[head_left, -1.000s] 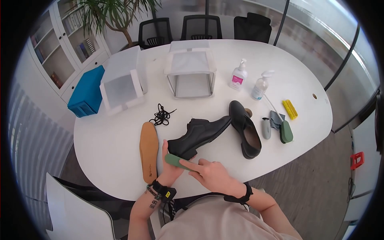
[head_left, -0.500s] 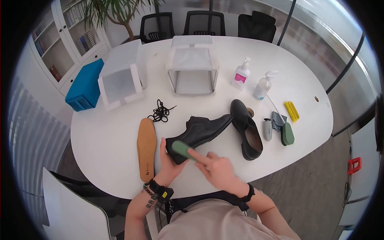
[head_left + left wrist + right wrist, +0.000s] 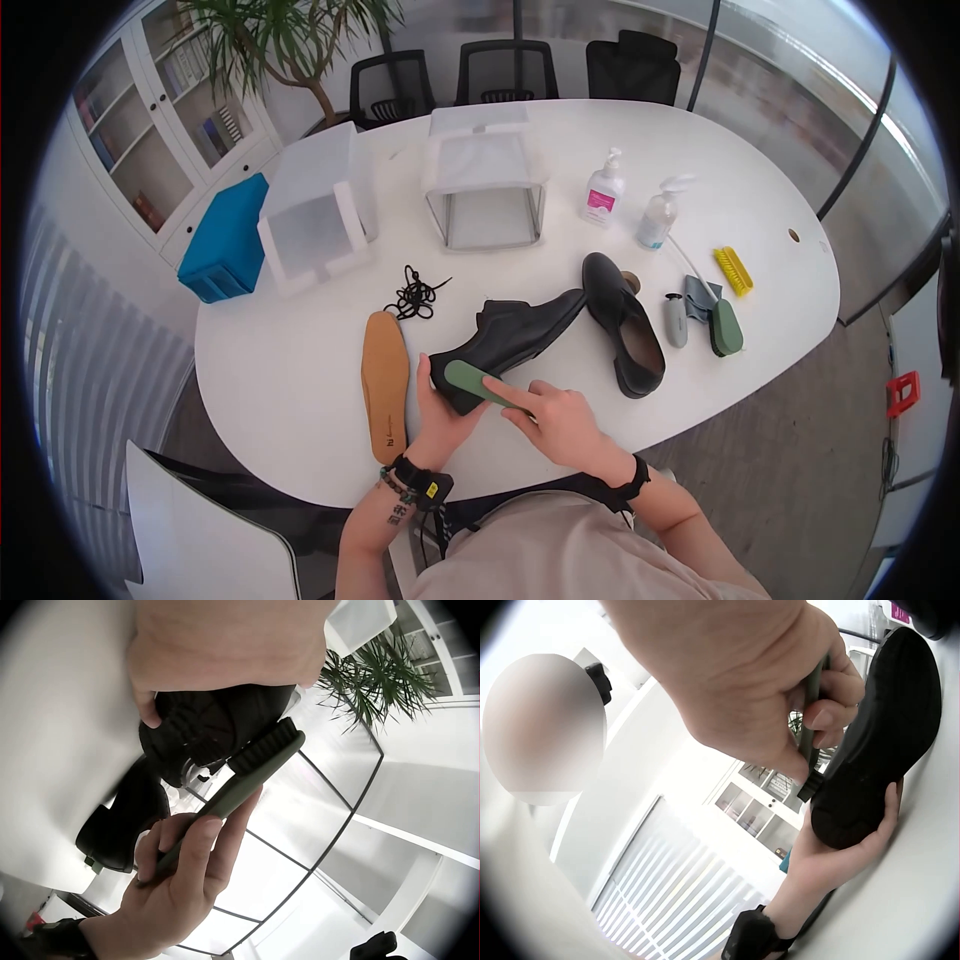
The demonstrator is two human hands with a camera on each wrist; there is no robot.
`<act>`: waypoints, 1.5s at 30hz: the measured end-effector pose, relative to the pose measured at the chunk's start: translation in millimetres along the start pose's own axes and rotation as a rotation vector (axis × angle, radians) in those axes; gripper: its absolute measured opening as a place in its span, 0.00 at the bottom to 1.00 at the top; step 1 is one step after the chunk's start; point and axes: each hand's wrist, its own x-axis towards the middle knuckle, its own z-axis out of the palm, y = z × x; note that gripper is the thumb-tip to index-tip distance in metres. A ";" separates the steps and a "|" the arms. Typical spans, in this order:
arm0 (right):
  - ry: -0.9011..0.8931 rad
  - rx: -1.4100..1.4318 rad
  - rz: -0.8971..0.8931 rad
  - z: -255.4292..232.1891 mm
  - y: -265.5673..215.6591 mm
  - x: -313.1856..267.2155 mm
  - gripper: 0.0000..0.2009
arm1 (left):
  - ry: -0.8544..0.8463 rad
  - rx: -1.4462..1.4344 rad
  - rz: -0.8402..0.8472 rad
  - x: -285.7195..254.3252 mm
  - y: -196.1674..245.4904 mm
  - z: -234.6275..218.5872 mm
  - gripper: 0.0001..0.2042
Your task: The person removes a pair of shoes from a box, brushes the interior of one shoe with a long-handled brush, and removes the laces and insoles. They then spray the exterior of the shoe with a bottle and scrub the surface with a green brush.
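Note:
A black shoe (image 3: 510,335) lies tilted on its side, its heel held by the left hand (image 3: 442,420), whose thumb stands up behind the heel. The right hand (image 3: 562,425) grips a green-backed brush (image 3: 470,380) with its index finger stretched along the back. In the left wrist view the dark bristles (image 3: 264,748) of the brush are beside the heel of the shoe (image 3: 217,724). From the right wrist, the sole (image 3: 900,697) shows, with the left fingers under the heel. Whether the bristles touch the leather is hard to tell.
Right of the held shoe stands a second black shoe (image 3: 625,330); farther right are a grey handled tool (image 3: 676,320), another green brush (image 3: 726,328), a cloth and a yellow brush (image 3: 733,270). An insole (image 3: 385,385) and black laces (image 3: 416,297) lie left. Bottles and clear boxes stand behind.
The brush has moved from low at the heel up onto the shoe's back part, blurred halfway, and now lies slightly lower again. The left hand keeps its hold; the head view has shifted a little.

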 end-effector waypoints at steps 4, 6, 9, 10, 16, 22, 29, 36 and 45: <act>0.056 -0.063 0.065 -3.8 6.6 -0.7 0.29 | 0.011 -0.007 0.010 -5.9 -2.1 7.7 0.41; 0.065 -0.074 0.087 -6.3 13.7 -0.6 0.29 | -0.038 0.000 0.015 -5.1 -1.6 11.4 0.42; 0.100 -0.091 0.109 -4.2 16.9 -0.8 0.29 | 0.001 -0.005 0.029 -8.0 -2.0 13.4 0.41; 0.127 -0.099 0.108 -5.3 17.9 -0.1 0.29 | 0.010 0.000 0.023 -9.8 -1.0 15.3 0.41; -0.097 0.059 -0.053 -1.2 -10.0 -5.6 0.28 | 0.018 0.001 0.005 -8.1 -1.6 6.5 0.44; 0.075 -0.064 0.129 -40.2 36.7 9.8 0.27 | 0.030 -0.025 0.013 -4.4 -2.2 14.1 0.47; -0.088 0.064 0.038 -25.1 28.1 -1.5 0.29 | 0.116 0.126 0.006 -2.7 -3.4 9.2 0.49; 0.169 -0.010 0.259 -57.7 71.4 16.5 0.28 | 0.147 -0.026 -0.026 -0.5 -0.8 20.7 0.50; 0.162 -0.024 0.227 -62.7 73.7 34.6 0.27 | 0.215 -0.056 -0.028 -0.1 3.1 31.4 0.49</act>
